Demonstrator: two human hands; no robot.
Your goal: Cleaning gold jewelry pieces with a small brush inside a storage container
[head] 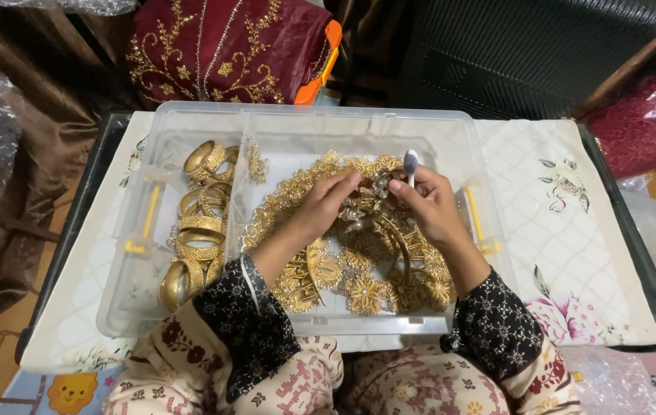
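Both my knees w/ patterned cloth sit closest, at the near edge of the table, black floral sleeves above them. On the white floral tablecloth (pixel 551 253) sits a clear plastic bin (pixel 189 123) w/ yellow side latches, split by a divider. Left compartment, toward the table's left edge: a stack of gold bangles (pixel 199 230), some upright, some tilted. Right compartment, bigger: heap of gold filigree ornaments (pixel 358 284), flower shapes w/ pale stones, curved bands mixed in. My left hand (pixel 320 211) pinches a small gold-and-grey ornament piece (pixel 370 188) from its left side, fingers closed on it, held just above the heap near the bin's middle-far part. My right hand (pixel 431 204) is right beside the piece on its right, fingertip touching it, fingers clenched round a small brush (pixel 411 163) w/ a pale head pointing up toward the bin's far wall. Beyond the far table edge: maroon cloth w/ gold embroidery (pixel 220 46).
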